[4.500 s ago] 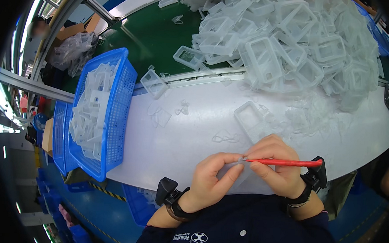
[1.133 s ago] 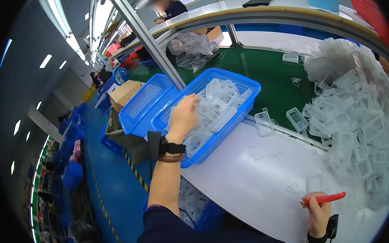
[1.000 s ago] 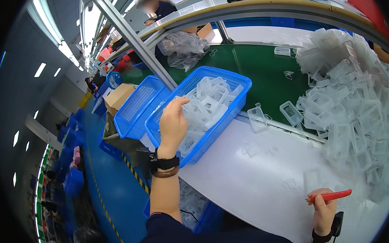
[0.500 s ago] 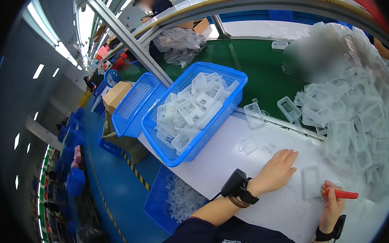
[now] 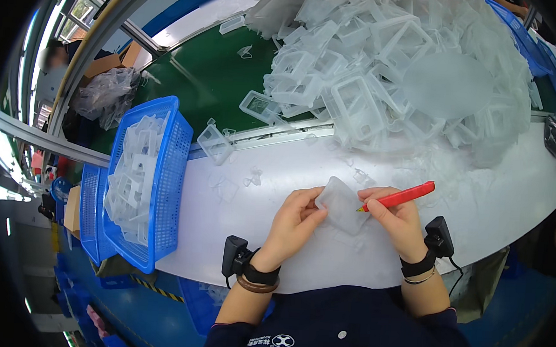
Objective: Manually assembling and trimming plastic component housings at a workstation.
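A translucent, rounded rectangular plastic case [image 5: 343, 206] is held above the white tabletop, tilted. My left hand [image 5: 297, 220] grips its left edge between thumb and fingers. In my right hand [image 5: 399, 224] is a red-handled knife [image 5: 407, 195], its small yellowish tip pointing left at the case's right side. The right fingers also come close to that side; whether they touch it I cannot tell. Small clear plastic scraps [image 5: 363, 177] lie just behind the case.
A large heap of translucent plastic frames [image 5: 358, 105] covers the back, partly on the green belt [image 5: 201, 73]. At left stands a blue basket [image 5: 169, 186] full of similar pieces. A loose frame [image 5: 215, 143] lies by the metal rail [image 5: 267, 136]. A crate [image 5: 196, 308] sits below.
The view has turned rightward. My left hand, earlier flat and empty over the table, now grips the case. The right hand has brought the knife to the case's right side.
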Demonstrator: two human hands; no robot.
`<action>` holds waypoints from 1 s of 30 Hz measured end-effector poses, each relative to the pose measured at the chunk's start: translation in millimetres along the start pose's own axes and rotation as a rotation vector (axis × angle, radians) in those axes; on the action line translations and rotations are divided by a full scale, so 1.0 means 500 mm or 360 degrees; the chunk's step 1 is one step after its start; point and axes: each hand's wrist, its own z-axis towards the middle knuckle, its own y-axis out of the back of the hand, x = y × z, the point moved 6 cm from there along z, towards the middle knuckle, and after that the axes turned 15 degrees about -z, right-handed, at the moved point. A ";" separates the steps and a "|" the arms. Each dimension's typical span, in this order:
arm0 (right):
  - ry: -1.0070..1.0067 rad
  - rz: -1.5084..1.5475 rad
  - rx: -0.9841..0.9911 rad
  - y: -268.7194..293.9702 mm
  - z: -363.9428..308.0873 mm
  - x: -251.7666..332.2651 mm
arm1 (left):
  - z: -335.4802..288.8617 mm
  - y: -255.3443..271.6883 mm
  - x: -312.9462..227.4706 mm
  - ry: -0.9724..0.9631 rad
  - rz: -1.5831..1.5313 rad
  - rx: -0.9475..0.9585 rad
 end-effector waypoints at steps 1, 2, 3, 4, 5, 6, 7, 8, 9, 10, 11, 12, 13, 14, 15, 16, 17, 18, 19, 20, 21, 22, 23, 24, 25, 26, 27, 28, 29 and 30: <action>0.0032 -0.0018 -0.0045 0.002 -0.003 0.007 | -0.003 -0.004 -0.001 0.0068 -0.0161 -0.0020; 0.0025 -0.0015 -0.0047 0.000 -0.008 0.010 | -0.006 -0.008 -0.005 0.0133 -0.0319 -0.0046; 0.0191 -0.0164 -0.0116 0.003 -0.016 0.022 | -0.012 -0.014 -0.014 0.0142 -0.0319 -0.0051; 0.0359 -0.0312 -0.0182 0.003 -0.024 0.037 | -0.017 -0.020 -0.023 0.0188 -0.0435 -0.0080; 0.0353 -0.0308 -0.0177 -0.003 -0.030 0.044 | -0.022 -0.023 -0.028 0.0233 -0.0550 -0.0110; 0.0304 -0.0167 -0.0078 -0.016 -0.036 0.052 | -0.029 -0.026 -0.033 0.0240 -0.0549 -0.0114; 0.0255 -0.0027 0.0020 -0.028 -0.040 0.058 | -0.036 -0.028 -0.036 0.0247 -0.0634 -0.0113; 0.0249 -0.0024 0.0021 -0.033 -0.043 0.066 | -0.042 -0.030 -0.037 0.0253 -0.0719 -0.0111; 0.0238 -0.0061 0.0078 -0.041 -0.045 0.071 | -0.047 -0.031 -0.038 0.0258 -0.0718 -0.0112; 0.0227 -0.0099 0.0134 -0.046 -0.046 0.075 | -0.052 -0.032 -0.038 0.0266 -0.0764 -0.0107; 0.0222 -0.0098 0.0133 -0.045 -0.046 0.078 | -0.056 -0.033 -0.038 0.0274 -0.0810 -0.0101; 0.0194 -0.0021 0.0211 -0.050 -0.044 0.080 | -0.059 -0.033 -0.039 0.0277 -0.0809 -0.0102; 0.0165 0.0055 0.0287 -0.056 -0.044 0.080 | -0.061 -0.035 -0.042 0.0253 -0.0835 -0.0072; 0.0162 0.0056 0.0286 -0.057 -0.043 0.079 | -0.063 -0.037 -0.044 0.0228 -0.0861 -0.0041; 0.0112 0.0163 0.0299 -0.060 -0.043 0.075 | -0.065 -0.036 -0.043 0.0230 -0.0861 -0.0040; 0.0062 0.0269 0.0310 -0.062 -0.043 0.072 | -0.068 -0.036 -0.039 0.0267 -0.0863 -0.0035; 0.0060 0.0268 0.0308 -0.061 -0.043 0.073 | -0.069 -0.037 -0.036 0.0303 -0.0865 -0.0029; 0.0068 0.0292 0.0336 -0.062 -0.042 0.074 | -0.069 -0.039 -0.038 0.0305 -0.0865 -0.0030; 0.0075 0.0315 0.0364 -0.064 -0.043 0.074 | -0.069 -0.044 -0.045 0.0294 -0.0895 -0.0022; 0.0073 0.0314 0.0364 -0.065 -0.044 0.074 | -0.068 -0.047 -0.048 0.0282 -0.0926 -0.0014; 0.0067 0.0297 0.0333 -0.065 -0.044 0.074 | -0.069 -0.047 -0.047 0.0282 -0.0925 -0.0013; 0.0061 0.0279 0.0302 -0.065 -0.045 0.073 | -0.071 -0.048 -0.047 0.0281 -0.0936 -0.0011; 0.0061 0.0279 0.0302 -0.066 -0.046 0.073 | -0.072 -0.048 -0.047 0.0280 -0.0946 -0.0008; 0.0070 0.0299 0.0294 -0.066 -0.047 0.072 | -0.072 -0.049 -0.048 0.0280 -0.0946 -0.0007; 0.0079 0.0318 0.0286 -0.066 -0.047 0.071 | -0.072 -0.051 -0.050 0.0279 -0.0963 0.0006; 0.0079 0.0318 0.0285 -0.067 -0.047 0.070 | -0.071 -0.052 -0.051 0.0278 -0.0980 0.0019; 0.0097 0.0318 0.0282 -0.068 -0.048 0.070 | -0.071 -0.052 -0.052 0.0278 -0.0980 0.0020; 0.0115 0.0317 0.0278 -0.067 -0.049 0.072 | -0.071 -0.052 -0.052 0.0281 -0.0974 0.0021; 0.0116 0.0316 0.0277 -0.067 -0.049 0.072 | -0.071 -0.053 -0.051 0.0283 -0.0969 0.0022; 0.0116 0.0312 0.0283 -0.067 -0.049 0.072 | -0.071 -0.052 -0.050 0.0283 -0.0969 0.0022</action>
